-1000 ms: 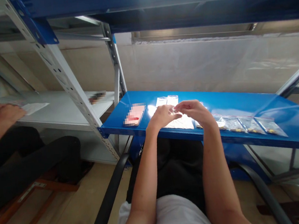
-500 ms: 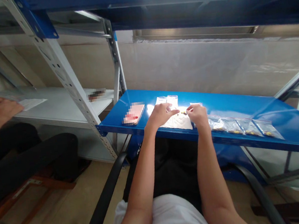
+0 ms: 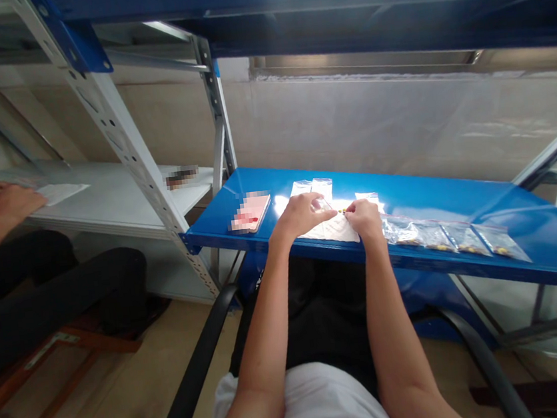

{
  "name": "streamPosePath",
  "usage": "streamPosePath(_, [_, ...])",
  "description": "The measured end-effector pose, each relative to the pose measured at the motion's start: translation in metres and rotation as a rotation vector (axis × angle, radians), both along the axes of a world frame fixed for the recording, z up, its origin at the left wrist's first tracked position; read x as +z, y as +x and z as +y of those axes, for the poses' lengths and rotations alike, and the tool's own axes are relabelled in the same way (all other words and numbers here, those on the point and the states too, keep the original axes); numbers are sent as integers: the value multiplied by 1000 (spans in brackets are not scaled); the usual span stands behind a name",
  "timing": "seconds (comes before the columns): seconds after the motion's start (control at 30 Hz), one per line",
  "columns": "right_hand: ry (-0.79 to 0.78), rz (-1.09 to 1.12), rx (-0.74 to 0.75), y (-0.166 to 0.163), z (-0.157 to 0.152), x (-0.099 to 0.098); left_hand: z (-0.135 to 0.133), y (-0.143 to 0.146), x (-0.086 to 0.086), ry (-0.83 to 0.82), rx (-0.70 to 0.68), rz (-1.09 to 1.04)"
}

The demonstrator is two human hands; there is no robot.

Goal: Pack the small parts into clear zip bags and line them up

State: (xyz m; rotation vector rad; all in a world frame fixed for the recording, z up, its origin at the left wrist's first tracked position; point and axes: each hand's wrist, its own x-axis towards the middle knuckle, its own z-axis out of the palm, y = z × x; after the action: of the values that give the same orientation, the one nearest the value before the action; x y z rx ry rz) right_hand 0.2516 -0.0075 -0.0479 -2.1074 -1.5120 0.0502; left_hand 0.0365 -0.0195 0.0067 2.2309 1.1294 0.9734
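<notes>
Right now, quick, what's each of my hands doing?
Left hand: fingers pinched on a small clear bag over the blue shelf.
Right hand: pinched shut near a tiny yellowish piece; whether it grips it cannot be told.

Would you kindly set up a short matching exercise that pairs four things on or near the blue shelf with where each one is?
Things:
1. left hand
2. right hand
3. row of filled bags
4. pink flat item

Places:
A. along the front edge of the blue shelf, to the right of both hands
B. on the shelf's left end
C. pinching a small clear bag
D. fingertips at a tiny yellow piece

Pairs: 1-C, 2-D, 3-A, 4-B
</notes>
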Motion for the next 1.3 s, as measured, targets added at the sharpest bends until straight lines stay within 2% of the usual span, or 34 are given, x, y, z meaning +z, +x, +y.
streamPosePath(0.13, [92,31,61,4,-5,10,-1,-1,1,-3,-29,7])
streamPosePath(0.3, [229,218,272,4,-21,38,0,-1,0,-23,-75,-5])
streamPosePath(0.47, [171,479,585,-3,-41,62,2,-2,-2,-29,-85,-15])
streamPosePath(0.63, [119,523,699,-14,-45,69,2,-2,-1,-54,-129,-35])
streamPosePath(0.8, [84,571,756,-21,-47,71,0,-4,2,-61,-139,-32])
streamPosePath(1.03, [125,602,699,-17,-46,68,-1,-5,3,-94,-78,-57])
streamPosePath(1.2, [47,626,757,-21,-46,65,2,-7,2,-44,-72,-23])
streamPosePath(1.3, [74,635,755,-25,-42,63,4,-8,0,-34,-63,-22])
